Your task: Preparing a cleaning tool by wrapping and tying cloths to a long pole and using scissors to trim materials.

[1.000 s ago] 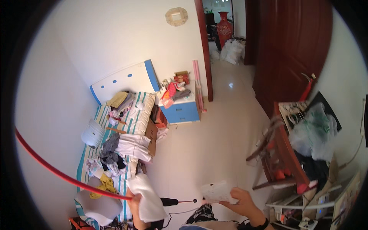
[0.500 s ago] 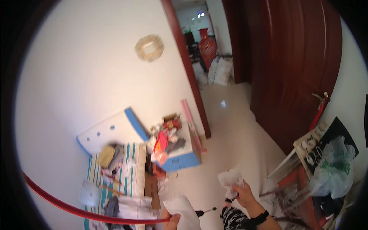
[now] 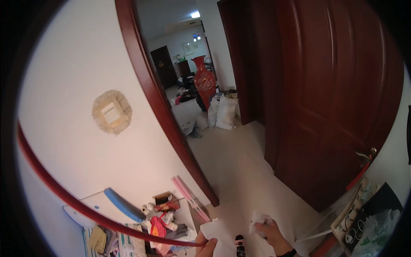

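Red pole [image 3: 98, 213] and white sheet [image 3: 219, 240] are held together by the closed left hand [image 3: 207, 247], partly cut off at the lower edge; the pole's far end is lost at the rim to the hand's upper left. Whether the sheet is cloth or paper I cannot tell. Crumpled white paper [image 3: 258, 220] is pinched in the right hand [image 3: 272, 236], whose fingers hide part of it. Between the hands, a black patterned thing [image 3: 240, 247] shows only partly. Right of the right hand sits a clear plastic bag [image 3: 379, 237], its contents hard to make out. Left of the left hand, a cabinet [image 3: 189, 214] bears an open box [image 3: 162, 198] and heaped cloths [image 3: 158, 225]. Well beyond both hands, white sacks [image 3: 226, 113] stand in the passage before a red vase [image 3: 204, 81]; a dark red door [image 3: 334, 98] stands open beyond the right hand.
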The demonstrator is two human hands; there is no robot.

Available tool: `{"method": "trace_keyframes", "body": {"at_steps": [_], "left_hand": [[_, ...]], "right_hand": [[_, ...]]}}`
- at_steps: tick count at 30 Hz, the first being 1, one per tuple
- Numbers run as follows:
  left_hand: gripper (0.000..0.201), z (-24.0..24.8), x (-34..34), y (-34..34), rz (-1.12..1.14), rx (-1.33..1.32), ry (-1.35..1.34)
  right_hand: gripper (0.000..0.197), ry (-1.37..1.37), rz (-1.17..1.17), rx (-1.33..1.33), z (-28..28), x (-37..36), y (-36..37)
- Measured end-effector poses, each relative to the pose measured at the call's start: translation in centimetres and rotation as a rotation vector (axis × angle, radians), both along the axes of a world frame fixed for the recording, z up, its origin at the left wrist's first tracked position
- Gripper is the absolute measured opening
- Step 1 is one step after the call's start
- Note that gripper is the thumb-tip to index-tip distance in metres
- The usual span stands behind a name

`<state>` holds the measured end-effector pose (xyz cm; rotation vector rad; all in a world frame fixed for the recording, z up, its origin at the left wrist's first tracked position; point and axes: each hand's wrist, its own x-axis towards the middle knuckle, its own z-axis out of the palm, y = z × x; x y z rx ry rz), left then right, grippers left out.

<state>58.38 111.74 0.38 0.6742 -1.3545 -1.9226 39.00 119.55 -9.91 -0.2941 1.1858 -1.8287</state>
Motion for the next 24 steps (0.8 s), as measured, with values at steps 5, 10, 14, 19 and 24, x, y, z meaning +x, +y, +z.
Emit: {"method": "trace_keyframes", "body": {"at_steps": [5,10,14,19,24], "left_hand": [[0.041,0.9,-9.6,-11.6,0.045,-0.067,-0.031],[0.045,0.5,-18.7,-20.9,-0.022,-0.053,0.022],[0.045,-2.6,-25.7,-28.8,0.016,-0.088,0.068],[0.045,-1.4,-33.7,-37.2,0.147,-0.13,0.04],[0.045,0.1,-39.5,-45.9,0.372,-0.112,-0.016]], "right_hand": [[0.037,-0.124,-0.188,-0.128,-1.4,-11.4,-7.7],[0.054,-0.099,-0.466,-0.121,4.7,-19.5,-10.6],[0.056,-0.128,-0.593,-0.148,-0.6,-29.3,-11.5],[0.03,-0.197,-0.531,0.031,-2.4,-39.7,-19.3],[0.039,0.002,-0.272,0.308,1.8,-46.9,-36.4]]}}
